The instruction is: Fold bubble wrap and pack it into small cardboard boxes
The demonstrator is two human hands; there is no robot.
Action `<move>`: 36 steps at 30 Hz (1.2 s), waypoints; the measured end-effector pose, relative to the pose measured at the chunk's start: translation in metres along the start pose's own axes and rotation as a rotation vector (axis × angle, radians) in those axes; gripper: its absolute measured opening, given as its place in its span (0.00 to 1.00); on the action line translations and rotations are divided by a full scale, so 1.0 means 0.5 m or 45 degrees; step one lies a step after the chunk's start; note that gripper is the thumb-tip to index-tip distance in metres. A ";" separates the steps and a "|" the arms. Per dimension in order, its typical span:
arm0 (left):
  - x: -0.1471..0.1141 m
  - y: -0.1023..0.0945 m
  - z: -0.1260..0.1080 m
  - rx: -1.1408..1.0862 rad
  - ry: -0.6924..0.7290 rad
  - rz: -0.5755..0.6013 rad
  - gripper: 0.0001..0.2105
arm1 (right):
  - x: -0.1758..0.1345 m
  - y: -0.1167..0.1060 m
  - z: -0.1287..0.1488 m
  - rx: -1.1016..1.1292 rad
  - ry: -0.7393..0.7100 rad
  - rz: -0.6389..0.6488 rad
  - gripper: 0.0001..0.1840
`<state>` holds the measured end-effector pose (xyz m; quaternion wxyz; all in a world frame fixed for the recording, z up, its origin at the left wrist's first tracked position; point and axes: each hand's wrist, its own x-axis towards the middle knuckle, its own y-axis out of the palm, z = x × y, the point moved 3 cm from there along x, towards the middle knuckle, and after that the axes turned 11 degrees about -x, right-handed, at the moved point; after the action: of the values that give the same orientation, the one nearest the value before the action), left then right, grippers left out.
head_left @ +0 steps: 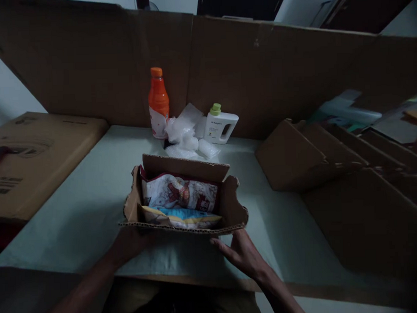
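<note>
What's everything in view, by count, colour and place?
Open box: 1, brown, near centre
Packets: 2, white-red and blue-yellow, inside it
Bottle: 1, orange, back
Jug: 1, white, right of bottle
Bubble wrap: 1 pile, whitish, between them
Flat carton: 1, brown, left
Other boxes: several, brown, right
Blurred items: unclear count, pale, far right
Screen: 1, brown, behind bottle
Cloth: 1, pale green, covering table
Background panels: 2, dark, beyond screen
Left grip: 1, bare, box's near edge
Right grip: 1, bare, same edge
</note>
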<state>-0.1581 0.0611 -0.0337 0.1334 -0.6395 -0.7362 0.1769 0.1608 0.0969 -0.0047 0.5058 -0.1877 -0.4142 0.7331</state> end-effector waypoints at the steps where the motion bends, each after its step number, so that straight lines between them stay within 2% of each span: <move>1: 0.020 -0.010 0.000 -0.036 -0.024 0.016 0.19 | 0.022 0.005 0.005 0.027 -0.023 0.003 0.22; 4: 0.068 -0.025 0.009 -0.183 -0.069 -0.067 0.21 | 0.089 0.001 0.000 0.140 -0.111 0.009 0.22; 7: 0.084 -0.018 0.029 -0.261 -0.074 -0.213 0.23 | 0.160 -0.036 -0.038 0.182 -0.123 0.049 0.21; 9: 0.080 -0.006 0.046 -0.265 -0.073 -0.228 0.22 | 0.222 -0.070 -0.079 0.070 -0.004 0.020 0.19; 12: 0.070 0.003 0.073 -0.227 -0.056 -0.251 0.23 | 0.344 -0.101 -0.139 -0.271 0.268 -0.111 0.20; 14: 0.066 0.004 0.090 -0.148 -0.062 -0.253 0.23 | 0.432 -0.095 -0.163 -0.432 0.375 -0.180 0.24; 16: 0.064 0.002 0.102 -0.048 -0.062 -0.263 0.22 | 0.503 -0.075 -0.172 -0.493 0.406 -0.219 0.27; 19: 0.061 -0.001 0.107 0.036 -0.046 -0.329 0.22 | 0.543 -0.055 -0.171 -0.549 0.385 -0.222 0.21; 22: 0.059 0.001 0.103 0.043 -0.073 -0.337 0.23 | 0.480 -0.081 -0.170 -0.611 0.339 -0.266 0.15; 25: 0.061 0.001 0.094 0.004 -0.064 -0.307 0.25 | 0.335 -0.139 -0.163 -0.718 0.119 -0.324 0.13; 28: 0.067 -0.005 0.078 -0.074 -0.087 -0.268 0.25 | 0.174 -0.182 -0.138 -0.644 -0.184 -0.151 0.12; 30: 0.071 -0.008 0.063 -0.107 -0.107 -0.249 0.24 | 0.095 -0.196 -0.116 -0.494 -0.153 -0.076 0.13; 33: 0.072 -0.013 0.043 -0.132 -0.089 -0.294 0.24 | 0.039 -0.178 -0.074 -0.225 -0.002 -0.111 0.14; 36: 0.066 -0.011 0.041 -0.167 -0.097 -0.300 0.25 | 0.039 -0.111 -0.024 0.036 -0.024 -0.077 0.26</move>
<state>-0.1767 0.0910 -0.0509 0.0831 -0.5488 -0.8207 0.1356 0.1937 0.1276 0.0355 0.5264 -0.1609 -0.4141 0.7250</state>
